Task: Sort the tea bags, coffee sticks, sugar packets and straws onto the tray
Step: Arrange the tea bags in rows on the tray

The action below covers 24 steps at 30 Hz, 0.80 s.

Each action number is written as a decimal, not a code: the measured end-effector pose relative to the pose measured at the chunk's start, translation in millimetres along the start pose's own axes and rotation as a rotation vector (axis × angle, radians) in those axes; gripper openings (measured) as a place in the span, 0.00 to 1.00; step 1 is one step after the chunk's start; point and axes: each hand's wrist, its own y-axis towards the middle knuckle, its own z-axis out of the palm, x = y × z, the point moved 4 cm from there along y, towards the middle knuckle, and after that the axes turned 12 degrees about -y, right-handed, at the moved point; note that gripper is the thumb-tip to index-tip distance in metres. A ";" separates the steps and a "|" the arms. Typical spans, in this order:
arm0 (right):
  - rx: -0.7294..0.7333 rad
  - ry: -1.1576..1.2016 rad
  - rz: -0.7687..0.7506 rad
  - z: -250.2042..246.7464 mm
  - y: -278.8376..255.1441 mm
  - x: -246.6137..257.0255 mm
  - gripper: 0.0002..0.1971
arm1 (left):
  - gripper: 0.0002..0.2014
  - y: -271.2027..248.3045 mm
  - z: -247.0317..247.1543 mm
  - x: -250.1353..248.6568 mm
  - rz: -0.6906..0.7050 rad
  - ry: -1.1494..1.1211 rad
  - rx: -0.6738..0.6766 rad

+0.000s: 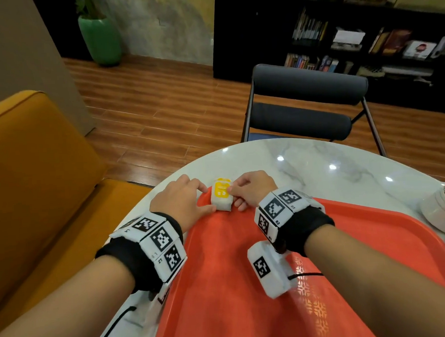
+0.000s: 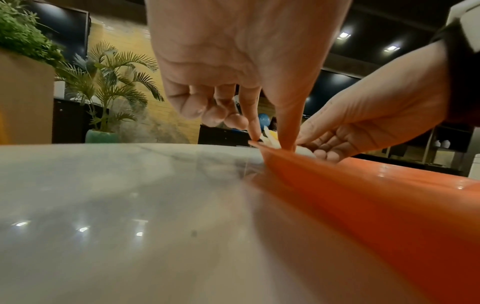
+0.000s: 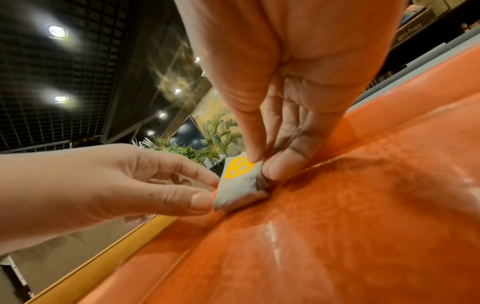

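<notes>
A stack of white packets with a yellow label (image 1: 220, 194) stands on the far left corner of the red tray (image 1: 247, 270). My left hand (image 1: 208, 198) grips the stack's left side between thumb and index finger. My right hand (image 1: 233, 197) pinches its right side. In the right wrist view, the right hand (image 3: 263, 164) pinches the packets (image 3: 239, 181) at their top corner, and the left hand (image 3: 209, 189) clasps the opposite edge. In the left wrist view, the packets (image 2: 271, 136) barely show behind the left hand (image 2: 271, 142). No straws or sticks are visible.
The tray lies on a round white marble table (image 1: 319, 158). White round containers (image 1: 442, 208) stand at the table's right edge. A dark chair (image 1: 303, 104) faces the far side, and an orange sofa (image 1: 36, 178) runs along the left.
</notes>
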 end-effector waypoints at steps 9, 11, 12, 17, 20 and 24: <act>0.009 0.094 0.045 6.0 0.0 -1.3 0.09 | 0.20 1.1 -7.7 -3.8 -0.004 0.010 0.065; 0.010 0.102 0.049 5.7 -1.5 -2.7 0.09 | 0.20 1.7 -7.8 -1.8 -0.010 0.003 0.082; 0.011 0.119 0.052 5.6 -1.9 -3.5 0.09 | 0.20 1.6 -8.0 -0.5 -0.013 0.001 0.087; 0.060 0.191 0.038 9.4 -9.9 -5.6 0.11 | 0.17 -4.6 -10.0 4.6 -0.022 -0.011 0.104; 0.103 0.186 0.065 13.2 -16.0 -3.0 0.13 | 0.17 -9.1 -12.0 6.1 -0.020 -0.021 0.109; 0.081 0.146 0.119 15.5 -17.5 -0.9 0.16 | 0.17 -14.5 -15.1 8.6 -0.022 -0.045 0.099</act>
